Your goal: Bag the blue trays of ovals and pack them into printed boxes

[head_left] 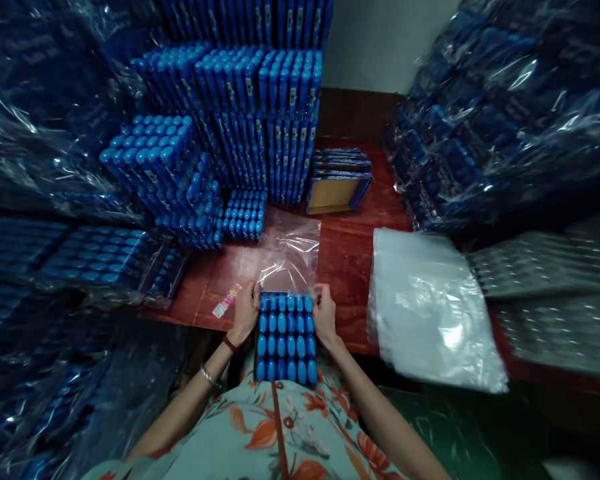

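A pack of blue tubes (pixel 281 345), rounded ends up, sits at the table's near edge, close against a flowered shirt (pixel 260 430). Its far side meets the mouth of a clear bag (pixel 295 247) lying flat on the red-brown table (pixel 347 250); the plastic is too glassy to tell how far the pack is inside. The left hand (pixel 247 310) is at the pack's far left corner and the right hand (pixel 325 313) at the far right one, fingers of both drawn in narrow, pinching the bag's edge. A red bead bracelet (pixel 229 343) and a pale bangle (pixel 209 375) circle the left wrist. Just beside that hand lies a pink strip (pixel 227 301). Beyond the bag stand tall stacks of blue packs (pixel 290 143), with open cardboard boxes (pixel 333 195) to their right. A pile of clear bags (pixel 427 303) lies farther right, beside grey plastic trays (pixel 550 287)
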Motion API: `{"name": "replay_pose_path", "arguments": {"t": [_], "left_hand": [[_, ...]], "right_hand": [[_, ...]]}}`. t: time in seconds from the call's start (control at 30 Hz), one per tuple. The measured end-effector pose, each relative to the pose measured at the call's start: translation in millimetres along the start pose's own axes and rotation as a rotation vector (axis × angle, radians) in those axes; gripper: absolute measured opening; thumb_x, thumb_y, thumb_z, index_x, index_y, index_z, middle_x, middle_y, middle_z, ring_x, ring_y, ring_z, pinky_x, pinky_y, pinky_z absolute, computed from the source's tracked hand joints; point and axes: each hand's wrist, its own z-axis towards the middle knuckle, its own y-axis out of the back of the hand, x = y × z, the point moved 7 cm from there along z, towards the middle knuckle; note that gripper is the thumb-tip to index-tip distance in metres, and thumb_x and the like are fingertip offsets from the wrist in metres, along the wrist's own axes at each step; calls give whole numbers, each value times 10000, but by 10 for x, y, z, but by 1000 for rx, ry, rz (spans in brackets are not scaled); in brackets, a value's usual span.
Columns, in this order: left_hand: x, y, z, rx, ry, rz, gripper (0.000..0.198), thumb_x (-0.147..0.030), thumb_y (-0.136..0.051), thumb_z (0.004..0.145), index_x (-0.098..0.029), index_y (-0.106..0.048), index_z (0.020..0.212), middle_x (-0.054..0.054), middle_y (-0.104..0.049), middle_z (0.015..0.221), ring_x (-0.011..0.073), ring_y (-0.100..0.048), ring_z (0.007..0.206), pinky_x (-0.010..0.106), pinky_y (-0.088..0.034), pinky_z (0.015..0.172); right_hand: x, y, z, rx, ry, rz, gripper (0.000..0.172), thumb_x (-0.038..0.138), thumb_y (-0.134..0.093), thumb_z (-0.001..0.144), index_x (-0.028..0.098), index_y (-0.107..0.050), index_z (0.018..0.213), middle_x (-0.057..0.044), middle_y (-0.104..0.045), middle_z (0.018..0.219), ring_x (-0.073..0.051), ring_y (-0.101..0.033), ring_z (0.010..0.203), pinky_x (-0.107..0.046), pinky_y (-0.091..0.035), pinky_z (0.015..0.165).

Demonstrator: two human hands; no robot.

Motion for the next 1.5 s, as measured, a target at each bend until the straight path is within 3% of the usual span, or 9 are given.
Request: {"name": "replay_pose_path", "arguments": {"t": [0.3, 0.47, 0.63, 0.77, 0.87, 1.0, 1.13, 1.33, 1.5], "left_hand": [[152, -8, 18, 55, 71, -137, 174, -314, -411, 837, -185, -433, 722, 2, -533, 685, 143, -536, 666, 237, -419, 607], [216, -28, -118, 111, 69, -125, 102, -230, -463, 762, -181, -443, 675, -1, -535, 637, 154, -550, 630, 242, -417, 577], [100, 103, -205, 192, 3, 16, 145, -218, -446, 818, -171, -579, 786, 66, -640, 778, 209, -605, 784, 316, -449, 725], [-81, 263, -127, 91, -127, 157, 203, -256, -458, 845, -152, -560, 988, 110, -624, 945, 224, -584, 895, 375, -451, 836], [-203, 316, -56, 46, -209, 120, 233, -265, -478, 847, -157, -527, 1048, 93, -602, 962, 194, -578, 869, 334, -470, 801], [-298, 241, -102, 162, -292, 204, 171, -214, -391, 883, -176, -549, 829, 63, -604, 794, 181, -562, 751, 309, -455, 712], [-308, 279, -308, 166, -302, 254, 199, -199, -351, 900, -187, -511, 782, 51, -582, 753, 174, -539, 699, 294, -424, 660], [-269, 397, -496, 81, -196, 222, 324, -314, -329, 937, -200, -432, 652, 9, -513, 644, 142, -491, 611, 268, -393, 613], [-203, 412, -659, 94, -344, 304, 278, -198, -324, 914, -190, -510, 708, 22, -536, 658, 148, -494, 630, 271, -397, 625]], "right_hand": [[-38, 12, 187, -44, -102, 47, 229, 433, -431, 793, 208, -443, 835, 25, -489, 635, -153, -478, 605, -264, -388, 597], [17, 72, -43, 51, -63, -17, 160, 362, -424, 786, 208, -461, 811, 18, -525, 643, -149, -499, 599, -258, -386, 595], [71, 168, -275, 121, -31, -117, 216, 418, -389, 828, 222, -435, 749, 44, -449, 557, -137, -455, 524, -243, -351, 528], [125, 219, -171, 134, -35, -270, 259, 407, -415, 817, 202, -510, 944, 15, -533, 675, -154, -508, 572, -272, -392, 576], [278, 281, 0, 65, 79, -355, 360, 344, -459, 789, 191, -500, 1112, -45, -585, 888, -169, -548, 677, -311, -435, 667], [417, 235, 52, 157, 253, -326, 219, 309, -389, 855, 187, -570, 843, -59, -606, 815, -182, -557, 732, -311, -437, 709], [412, 246, -187, 212, 288, -310, 236, 268, -331, 911, 194, -551, 866, -50, -611, 817, -167, -571, 738, -291, -440, 709], [543, 339, -487, 83, 391, -324, 222, 215, -349, 910, 209, -569, 880, -59, -597, 836, -183, -558, 822, -319, -455, 770], [490, 330, -641, 113, 502, -337, 243, 126, -348, 885, 210, -576, 895, -66, -585, 866, -180, -551, 842, -320, -478, 775]]}}
